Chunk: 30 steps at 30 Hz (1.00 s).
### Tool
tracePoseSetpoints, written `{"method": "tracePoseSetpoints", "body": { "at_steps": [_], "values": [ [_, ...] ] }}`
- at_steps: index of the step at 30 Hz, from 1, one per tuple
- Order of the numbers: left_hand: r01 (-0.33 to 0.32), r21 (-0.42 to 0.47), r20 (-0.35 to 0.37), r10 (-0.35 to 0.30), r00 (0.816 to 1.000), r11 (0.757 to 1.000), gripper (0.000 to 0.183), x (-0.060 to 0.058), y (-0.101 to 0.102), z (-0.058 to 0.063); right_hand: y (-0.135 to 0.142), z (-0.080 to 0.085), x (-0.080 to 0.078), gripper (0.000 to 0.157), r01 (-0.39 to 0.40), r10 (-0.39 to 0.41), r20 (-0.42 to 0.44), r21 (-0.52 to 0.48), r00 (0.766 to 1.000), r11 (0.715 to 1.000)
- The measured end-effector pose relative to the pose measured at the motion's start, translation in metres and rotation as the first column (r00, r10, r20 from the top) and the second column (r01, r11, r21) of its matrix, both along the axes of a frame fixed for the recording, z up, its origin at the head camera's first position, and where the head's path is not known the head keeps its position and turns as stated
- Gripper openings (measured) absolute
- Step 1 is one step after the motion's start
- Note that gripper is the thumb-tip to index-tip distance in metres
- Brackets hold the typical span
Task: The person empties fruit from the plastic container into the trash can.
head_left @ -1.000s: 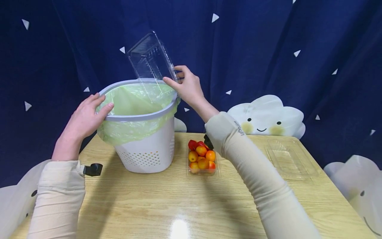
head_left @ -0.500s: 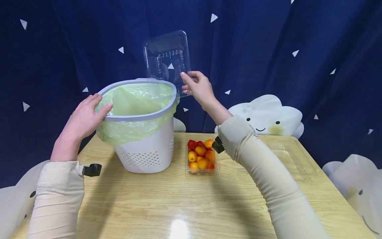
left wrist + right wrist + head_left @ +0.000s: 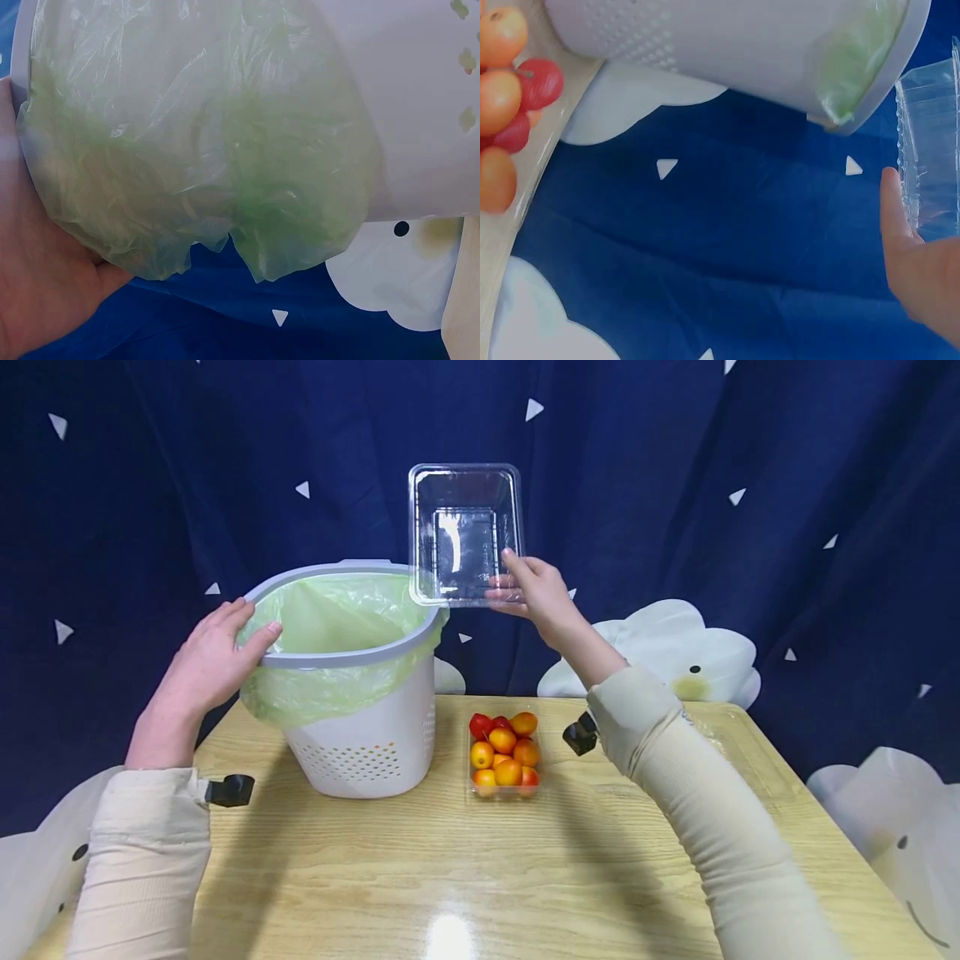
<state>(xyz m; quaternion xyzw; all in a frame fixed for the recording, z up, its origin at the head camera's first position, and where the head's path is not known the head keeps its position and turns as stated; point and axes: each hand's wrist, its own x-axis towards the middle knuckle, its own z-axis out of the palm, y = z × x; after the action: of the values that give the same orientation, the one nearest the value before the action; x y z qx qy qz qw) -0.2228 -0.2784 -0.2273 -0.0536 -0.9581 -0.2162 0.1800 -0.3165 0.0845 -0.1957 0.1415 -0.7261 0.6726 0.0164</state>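
Note:
A pale plastic bin with a light green bag lining it stands at the back left of the table. My left hand holds the near left of its rim; in the left wrist view the bag's overhang covers some of the fingers. My right hand grips a clear plastic container by its lower right edge. The container is raised upright, its hollow facing me, overlapping the bin's right rim in the head view. In the right wrist view, the container shows only in part.
Right of the bin, a clear box holds several red and orange fruits. Another clear plastic tray lies at the table's back right, partly hidden by my right sleeve. A dark blue curtain hangs behind.
My right hand has moved right, away from over the bin, and turned the container from a leftward tilt to upright, facing me. My left hand stays on the rim.

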Motion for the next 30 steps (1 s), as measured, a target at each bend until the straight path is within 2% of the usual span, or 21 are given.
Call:
{"method": "tracePoseSetpoints", "body": {
  "at_steps": [13, 22, 30],
  "values": [
    [0.004, -0.008, -0.003, -0.004, 1.0, 1.0, 0.076, -0.001, -0.001, 0.001, 0.052, -0.013, 0.002, 0.058, -0.022, 0.014, 0.108, 0.066, 0.994, 0.998],
    [0.001, -0.005, 0.002, -0.001, 1.0, 1.0, 0.076, 0.0, -0.002, -0.001, 0.079, -0.029, 0.009, 0.059, -0.051, 0.039, 0.129, 0.093, 0.991, 0.994],
    [0.003, -0.004, -0.007, -0.003, 1.0, 1.0, 0.075, -0.001, -0.002, -0.002, 0.103, -0.045, 0.015, 0.06, -0.039, 0.026, 0.138, 0.094, 0.99, 0.995]
  ]
}}
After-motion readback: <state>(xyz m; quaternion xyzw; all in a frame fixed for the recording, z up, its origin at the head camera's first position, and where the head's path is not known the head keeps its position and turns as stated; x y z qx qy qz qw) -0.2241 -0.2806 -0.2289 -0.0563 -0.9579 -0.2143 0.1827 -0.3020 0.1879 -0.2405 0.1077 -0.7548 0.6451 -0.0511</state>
